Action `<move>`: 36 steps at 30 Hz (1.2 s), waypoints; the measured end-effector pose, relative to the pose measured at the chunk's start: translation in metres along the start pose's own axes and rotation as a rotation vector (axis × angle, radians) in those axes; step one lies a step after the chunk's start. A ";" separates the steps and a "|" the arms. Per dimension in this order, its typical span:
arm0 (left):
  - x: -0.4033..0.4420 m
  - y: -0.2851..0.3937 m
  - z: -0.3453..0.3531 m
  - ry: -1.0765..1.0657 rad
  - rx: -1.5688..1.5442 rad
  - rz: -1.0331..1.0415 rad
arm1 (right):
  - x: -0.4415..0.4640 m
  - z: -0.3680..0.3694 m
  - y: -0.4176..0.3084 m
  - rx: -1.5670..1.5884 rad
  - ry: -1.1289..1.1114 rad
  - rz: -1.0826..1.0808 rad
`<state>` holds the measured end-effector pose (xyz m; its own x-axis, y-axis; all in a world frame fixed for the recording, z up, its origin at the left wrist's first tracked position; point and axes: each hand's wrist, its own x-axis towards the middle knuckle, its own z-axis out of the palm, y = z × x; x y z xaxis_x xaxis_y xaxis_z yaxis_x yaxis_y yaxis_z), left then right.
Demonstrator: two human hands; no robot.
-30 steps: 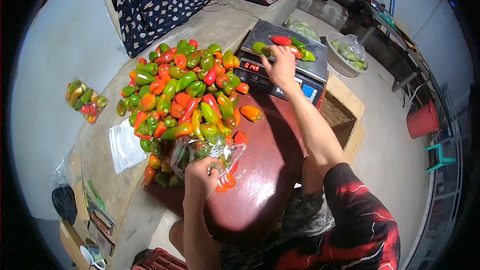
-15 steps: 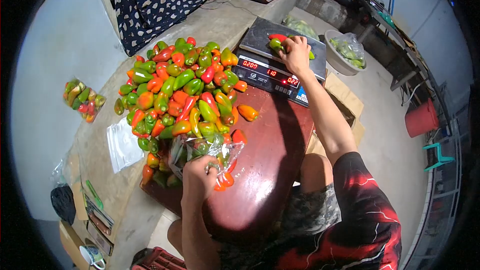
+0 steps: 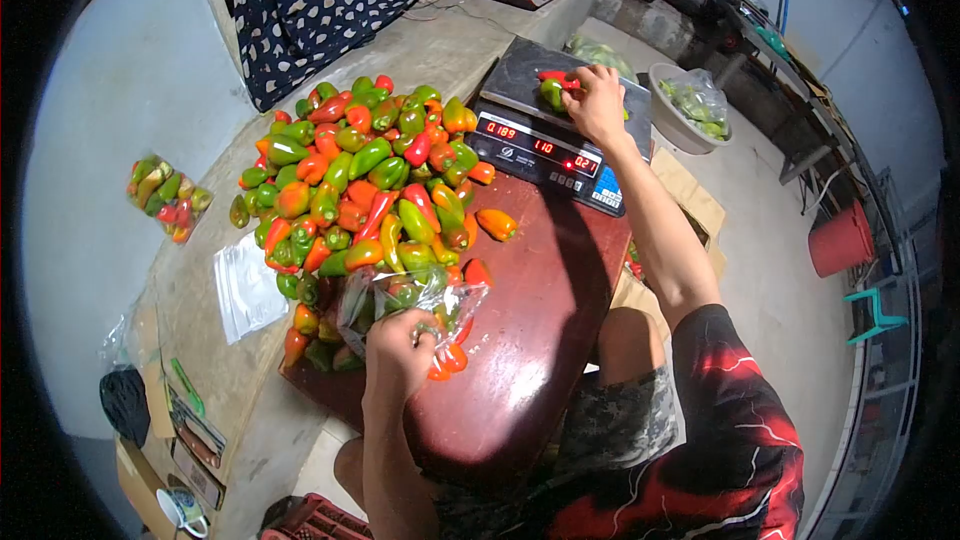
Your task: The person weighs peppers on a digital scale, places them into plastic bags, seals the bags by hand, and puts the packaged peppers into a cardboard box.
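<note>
From my remote seat, I see the left grip [image 3: 402,348] nearest, its fingers closed on a clear plastic bag [image 3: 442,298], likely to steady it. The bag spreads just beyond those knuckles, against the pepper heap [image 3: 370,165], which covers the tabletop [image 3: 500,390] ahead of that grip. Farther out, the right grip [image 3: 598,108] curls over the scale [image 3: 512,80]; I can't tell whether it clamps anything. A green pepper [image 3: 551,94] and a red pepper [image 3: 554,75] lie just left of its fingertips, seemingly placed there so the lit display [image 3: 543,147] registers them.
</note>
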<state>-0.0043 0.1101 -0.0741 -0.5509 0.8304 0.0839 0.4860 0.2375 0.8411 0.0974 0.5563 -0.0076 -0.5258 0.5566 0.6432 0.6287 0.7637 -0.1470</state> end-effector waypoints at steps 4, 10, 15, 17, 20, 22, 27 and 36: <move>0.001 0.000 -0.001 -0.002 0.030 0.039 | 0.005 0.002 0.011 0.059 0.033 0.109; 0.001 0.007 -0.004 0.003 0.058 0.019 | 0.017 -0.003 0.039 0.133 -0.020 0.326; 0.001 0.005 -0.004 0.005 0.075 0.038 | 0.027 -0.002 0.055 0.022 -0.315 0.554; 0.003 0.007 -0.004 0.000 0.084 0.033 | 0.028 0.005 0.057 -0.001 -0.379 0.550; 0.003 0.009 -0.005 -0.029 0.113 0.005 | 0.026 0.020 0.045 -0.083 -0.506 0.457; 0.003 0.003 -0.002 0.015 0.082 0.066 | 0.029 0.019 0.034 -0.110 -0.527 0.443; 0.003 0.004 -0.001 -0.014 0.085 0.025 | 0.046 0.027 0.029 -0.188 -0.673 0.367; 0.004 0.007 -0.005 -0.026 0.090 0.019 | 0.037 0.030 0.033 -0.196 -0.514 0.165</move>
<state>-0.0062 0.1125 -0.0656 -0.5239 0.8475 0.0848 0.5560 0.2649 0.7878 0.0818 0.6122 -0.0108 -0.5918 0.7883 0.1683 0.7949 0.6054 -0.0405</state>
